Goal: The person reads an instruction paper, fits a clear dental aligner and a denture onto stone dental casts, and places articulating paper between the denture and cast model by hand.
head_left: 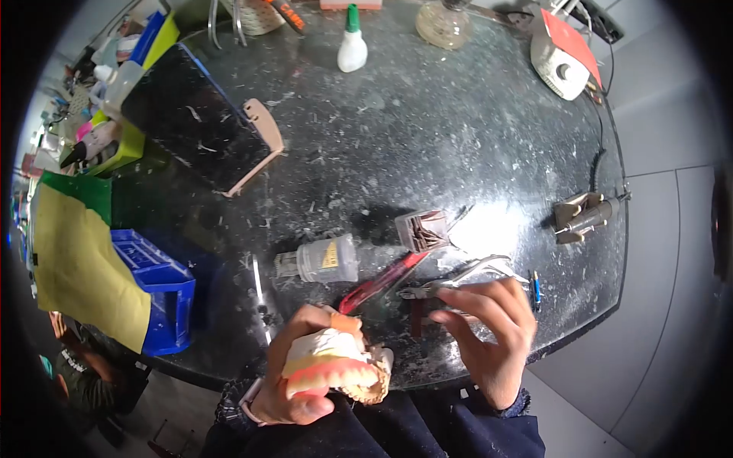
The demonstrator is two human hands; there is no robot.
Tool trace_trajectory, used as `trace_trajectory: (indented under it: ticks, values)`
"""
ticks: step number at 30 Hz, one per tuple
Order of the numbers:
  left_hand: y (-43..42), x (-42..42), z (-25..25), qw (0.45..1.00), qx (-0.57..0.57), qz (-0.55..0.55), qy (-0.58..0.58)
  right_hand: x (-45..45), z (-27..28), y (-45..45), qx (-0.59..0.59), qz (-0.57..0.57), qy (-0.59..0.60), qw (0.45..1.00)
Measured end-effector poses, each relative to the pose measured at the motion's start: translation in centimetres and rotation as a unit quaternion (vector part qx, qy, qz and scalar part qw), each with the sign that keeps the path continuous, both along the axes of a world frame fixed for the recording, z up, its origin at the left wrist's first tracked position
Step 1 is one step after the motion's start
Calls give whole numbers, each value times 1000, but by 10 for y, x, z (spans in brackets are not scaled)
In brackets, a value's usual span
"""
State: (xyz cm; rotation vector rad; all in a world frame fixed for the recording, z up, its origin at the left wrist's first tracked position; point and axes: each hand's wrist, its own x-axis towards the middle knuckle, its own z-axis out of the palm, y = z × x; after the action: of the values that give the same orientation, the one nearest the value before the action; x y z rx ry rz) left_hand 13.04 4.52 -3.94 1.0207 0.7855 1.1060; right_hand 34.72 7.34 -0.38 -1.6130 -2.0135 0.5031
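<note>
My left hand (294, 397) is wrapped round a dental model (332, 366) with a white plaster base, pink gum and a row of teeth; a tan plaster piece (368, 389) shows at its right side. My right hand (492, 332) is raised near the table's front edge, thumb and fingers apart, with nothing visible between them. Just beyond its fingertips lie metal pliers (477, 271). A dark red strip (417, 317) is left of the thumb. A red knife-like tool (382, 284) lies beyond the model, beside a small clear box of brown sticks (424, 231).
A clear plastic jar (328, 259) lies on its side. At left are a blue bin (169, 317), a yellow cloth (88, 263) and a dark tablet (195, 118). A handpiece on its stand (588, 217) and a blue pen (537, 290) are at right. Another person (88, 374) is at lower left.
</note>
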Motion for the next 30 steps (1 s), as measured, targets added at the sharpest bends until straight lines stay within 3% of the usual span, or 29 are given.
trace_trajectory:
  ticks: [4, 7, 11, 14, 17, 20, 21, 30]
  values:
    - [0, 0, 0, 999, -42, -6, -31, -4, -17, -10, -105, -3, -18, 994]
    - [1, -1, -5, 999, -24, -20, -42, 1, -27, -12, -106, -5, 45, 993]
    - [0, 1, 0, 998, -48, -7, -49, 9, -30, -7, -37, -23, -3, 999]
    - [3, -2, -4, 998, -8, -31, -55, 4, -21, -5, -40, 52, -40, 997]
    - [3, -6, -8, 997, 40, -58, -21, 0, -30, -6, -52, 48, -51, 996]
    - [1, -8, -3, 981, 134, -65, 125, 3, -37, -9, -52, 64, -48, 995]
    - [-1, -11, -5, 977, 163, -78, 116, 6, -37, -9, -51, 76, -54, 994]
    - [-27, -39, -9, 975, 174, -66, 122, -2, -30, -11, -23, 53, -84, 995]
